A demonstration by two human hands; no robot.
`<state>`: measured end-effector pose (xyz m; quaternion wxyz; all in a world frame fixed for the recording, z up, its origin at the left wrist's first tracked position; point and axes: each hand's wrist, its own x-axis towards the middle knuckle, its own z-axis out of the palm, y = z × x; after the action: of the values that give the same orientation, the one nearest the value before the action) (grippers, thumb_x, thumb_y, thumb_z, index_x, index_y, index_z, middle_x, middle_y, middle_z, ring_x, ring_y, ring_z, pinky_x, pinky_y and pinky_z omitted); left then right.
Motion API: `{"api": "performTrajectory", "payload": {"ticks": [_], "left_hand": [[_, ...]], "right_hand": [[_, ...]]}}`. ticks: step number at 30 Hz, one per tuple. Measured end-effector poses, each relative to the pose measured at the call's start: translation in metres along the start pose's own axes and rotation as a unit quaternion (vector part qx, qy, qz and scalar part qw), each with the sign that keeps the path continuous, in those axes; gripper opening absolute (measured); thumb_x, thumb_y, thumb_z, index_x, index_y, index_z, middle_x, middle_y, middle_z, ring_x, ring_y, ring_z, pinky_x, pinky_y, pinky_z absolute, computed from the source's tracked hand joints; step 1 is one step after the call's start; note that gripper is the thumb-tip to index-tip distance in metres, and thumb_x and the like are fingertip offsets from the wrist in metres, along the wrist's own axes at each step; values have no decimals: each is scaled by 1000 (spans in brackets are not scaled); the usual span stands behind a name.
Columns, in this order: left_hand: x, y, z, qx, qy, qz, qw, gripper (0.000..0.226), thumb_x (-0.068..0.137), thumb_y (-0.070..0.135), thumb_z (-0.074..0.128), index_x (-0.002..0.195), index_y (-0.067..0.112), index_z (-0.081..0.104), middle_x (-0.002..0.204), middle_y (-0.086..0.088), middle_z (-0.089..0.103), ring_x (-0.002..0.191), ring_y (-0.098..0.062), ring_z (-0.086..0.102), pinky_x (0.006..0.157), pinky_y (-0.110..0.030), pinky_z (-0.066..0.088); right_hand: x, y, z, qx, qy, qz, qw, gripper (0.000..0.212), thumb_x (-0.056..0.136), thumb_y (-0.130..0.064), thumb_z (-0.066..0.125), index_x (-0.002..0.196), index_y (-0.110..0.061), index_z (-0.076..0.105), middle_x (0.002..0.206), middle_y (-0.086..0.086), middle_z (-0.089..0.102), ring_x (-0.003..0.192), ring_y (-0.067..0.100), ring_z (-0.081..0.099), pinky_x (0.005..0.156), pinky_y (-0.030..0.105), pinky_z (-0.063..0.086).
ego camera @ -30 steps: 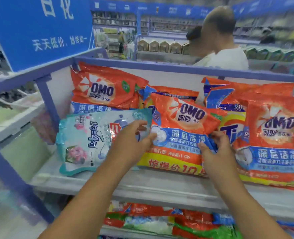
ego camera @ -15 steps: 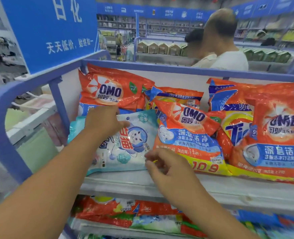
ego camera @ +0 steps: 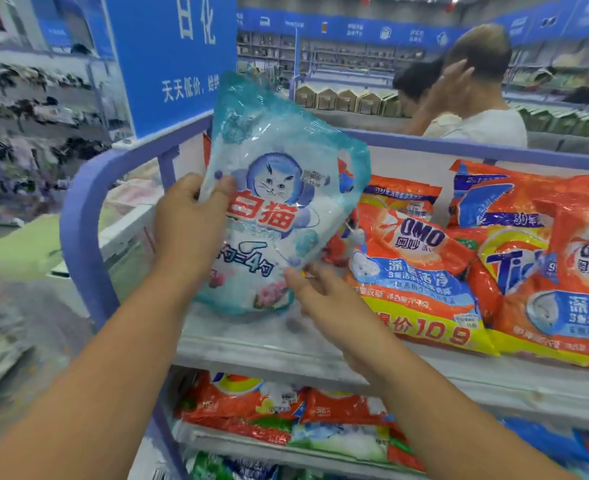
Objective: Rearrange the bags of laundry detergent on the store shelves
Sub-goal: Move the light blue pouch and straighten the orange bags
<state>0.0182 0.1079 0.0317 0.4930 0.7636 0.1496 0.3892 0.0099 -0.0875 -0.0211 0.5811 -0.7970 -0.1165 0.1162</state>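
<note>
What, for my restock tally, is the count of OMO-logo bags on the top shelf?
2: one OMO bag beside the held teal bag, one at the right edge. Others may be hidden.

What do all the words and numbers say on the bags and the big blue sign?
"白猫" and "4勺": light blue cat bag, gripped by the left hand; right hand touches its bottom corner.
"OMO 奥妙" and "10.9": middle orange bag.
"Tide", partly covered: yellow-orange bag.
"OMO", cut off: right orange bag.
"日化", "天天低价": blue sign.
Price stickers, small print: too blurred.
</note>
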Motion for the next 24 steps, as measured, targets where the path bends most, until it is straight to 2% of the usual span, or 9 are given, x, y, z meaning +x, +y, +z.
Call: {"api": "performTrajectory", "payload": {"ticks": [2,3,5,8,11,14,18,22,24], "left_hand": [[-7,-16,3,-75,-47,-48,995,38,90,54,66,86,17,61,79,-5,68,72,-7,62,75,-30,57],[-9,-23,1,-85,-68,-67,992,34,89,55,67,98,23,65,88,2,73,83,-9,68,85,-37,58],[-9,-35,-6,-66,-110,-73,989,26,90,47,72,111,35,62,100,19,71,95,-2,66,93,-34,53],[-9,-50,-17,-79,-195,-113,971,50,84,35,82,126,36,56,112,19,71,102,-4,68,97,-32,51],[-13,-52,-19,-69,-240,-126,960,34,84,35,81,115,34,67,101,17,77,90,-1,74,86,-29,57],[-19,-43,-18,-37,-205,-109,972,24,82,38,82,102,36,68,90,25,71,83,8,67,71,-19,50],[-33,-23,-12,-93,-152,-116,977,31,78,35,86,105,31,71,90,17,76,83,-1,73,76,-26,55],[-58,16,-1,-249,-250,-174,919,35,76,32,79,109,24,71,94,1,81,85,-22,79,70,-34,61],[-70,34,9,-296,-313,-205,879,39,70,32,74,108,25,70,93,-2,81,82,-22,79,69,-36,62]], "right_hand": [[14,2,4,60,28,-12,998,35,92,-49,67,119,-26,68,114,-11,76,104,5,71,101,40,55],[19,3,6,80,44,-11,996,36,89,-46,72,117,-24,68,112,-8,76,104,9,72,101,43,55],[27,6,7,96,63,-7,993,43,81,-48,78,114,-24,66,111,-2,74,101,14,73,98,45,56],[31,8,13,79,36,-10,996,40,86,-41,77,119,-29,58,113,-11,69,99,4,68,88,28,57],[36,7,19,104,2,-5,995,49,88,-37,76,127,-41,47,123,-17,65,109,7,66,98,35,55],[38,3,20,151,8,-17,988,44,91,-27,74,126,-38,50,125,-11,69,108,10,69,97,37,58],[17,-4,3,190,49,-54,979,28,94,-25,71,118,-33,60,117,-8,75,102,12,74,90,41,61],[-19,-11,-39,235,68,-98,965,29,95,-22,66,123,-31,61,113,-8,77,100,13,75,79,33,62],[-35,-9,-63,238,109,-112,959,24,96,-23,65,118,-29,63,112,-1,77,102,21,75,81,39,63]]}}
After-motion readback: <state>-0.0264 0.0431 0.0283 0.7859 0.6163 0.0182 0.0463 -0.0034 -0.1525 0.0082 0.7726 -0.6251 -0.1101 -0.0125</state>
